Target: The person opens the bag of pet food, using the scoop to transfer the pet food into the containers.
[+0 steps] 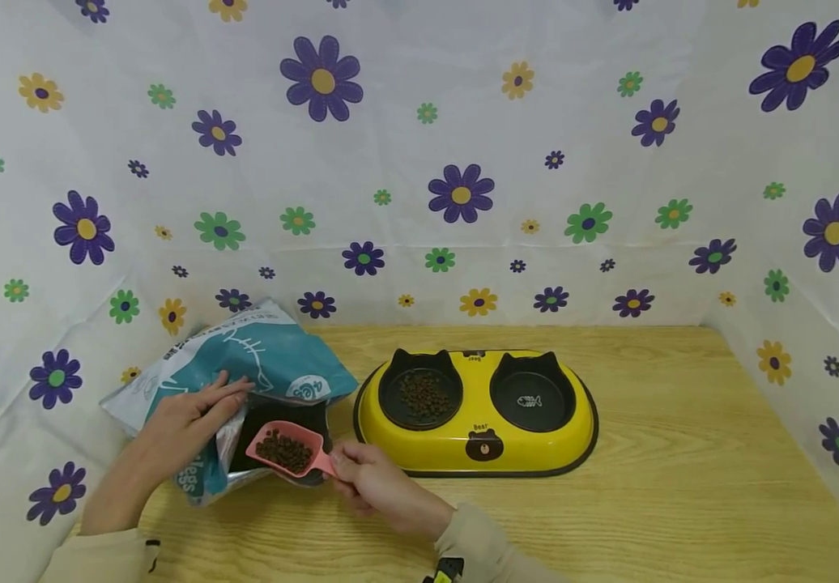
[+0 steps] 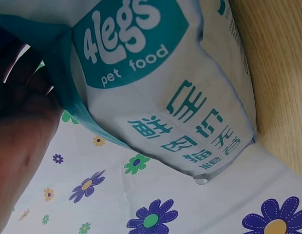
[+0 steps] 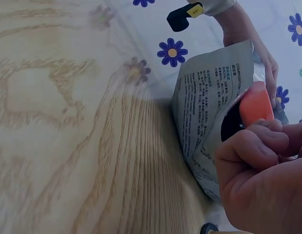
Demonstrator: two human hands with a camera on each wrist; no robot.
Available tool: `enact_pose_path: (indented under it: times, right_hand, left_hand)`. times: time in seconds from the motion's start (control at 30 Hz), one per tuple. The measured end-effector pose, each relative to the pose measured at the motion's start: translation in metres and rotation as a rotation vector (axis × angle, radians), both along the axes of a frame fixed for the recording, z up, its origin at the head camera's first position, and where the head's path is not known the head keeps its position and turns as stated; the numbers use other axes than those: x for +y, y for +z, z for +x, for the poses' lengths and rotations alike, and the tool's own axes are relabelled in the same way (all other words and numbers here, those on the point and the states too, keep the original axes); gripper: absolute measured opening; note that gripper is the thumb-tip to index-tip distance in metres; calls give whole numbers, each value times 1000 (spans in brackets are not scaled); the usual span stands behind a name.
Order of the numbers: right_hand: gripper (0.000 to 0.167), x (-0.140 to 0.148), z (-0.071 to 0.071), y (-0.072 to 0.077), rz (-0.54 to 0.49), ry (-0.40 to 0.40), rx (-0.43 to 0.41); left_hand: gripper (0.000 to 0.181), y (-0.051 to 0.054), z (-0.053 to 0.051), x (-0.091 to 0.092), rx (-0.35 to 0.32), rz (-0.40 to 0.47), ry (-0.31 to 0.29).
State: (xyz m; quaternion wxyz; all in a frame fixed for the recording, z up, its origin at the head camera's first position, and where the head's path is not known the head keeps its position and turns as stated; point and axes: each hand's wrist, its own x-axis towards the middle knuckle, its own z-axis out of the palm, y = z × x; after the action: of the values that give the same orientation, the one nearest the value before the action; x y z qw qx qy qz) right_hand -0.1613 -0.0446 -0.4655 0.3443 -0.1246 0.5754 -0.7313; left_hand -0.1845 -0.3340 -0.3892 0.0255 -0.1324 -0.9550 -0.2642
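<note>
A pink scoop (image 1: 287, 445) filled with brown kibble is level at the mouth of a teal and white pet food bag (image 1: 244, 356). My right hand (image 1: 383, 486) pinches its handle; in the right wrist view the hand (image 3: 268, 170) is curled round the handle, with the scoop (image 3: 255, 103) against the dark opening. My left hand (image 1: 172, 429) lies on the bag's upper side by the opening, fingers fairly straight. The left wrist view has this hand (image 2: 24, 117) against the teal edge of the bag (image 2: 141, 83), its fingertips partly hidden.
Right of the bag stands a yellow double feeder (image 1: 474, 453) on the wooden table (image 1: 667, 502). Its left black bowl holds kibble (image 1: 423, 395); the right bowl (image 1: 532, 392) shows a fish-bone print and no kibble. Flowered cloth (image 1: 390, 146) hangs behind and at both sides.
</note>
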Motion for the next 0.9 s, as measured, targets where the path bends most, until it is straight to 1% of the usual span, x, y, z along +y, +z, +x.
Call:
enact_pose_path:
  times: [0.2, 0.3, 0.4, 0.5, 0.7, 0.8, 0.9]
  right_hand:
    - [29, 15, -2, 1, -10, 56, 19]
    - [29, 27, -5, 0, 7, 54, 38]
    - [31, 40, -9, -2, 29, 35, 48]
    - [32, 56, -12, -3, 47, 15, 50]
    - [35, 77, -17, 2, 52, -1, 94]
    - [34, 88, -19, 3, 49, -9, 114]
    - [33, 98, -21, 4, 61, -42, 133]
  left_hand:
    - [44, 0, 0, 0, -4, -8, 10]
    - [44, 0, -1, 0, -5, -2, 5]
    - [42, -1, 0, -2, 11, 5, 2]
    - [42, -4, -1, 1, 10, 10, 1]
    - [44, -2, -1, 1, -12, 0, 2]
    - [44, -2, -1, 1, -10, 2, 1]
    - [44, -2, 0, 0, -8, 3, 2]
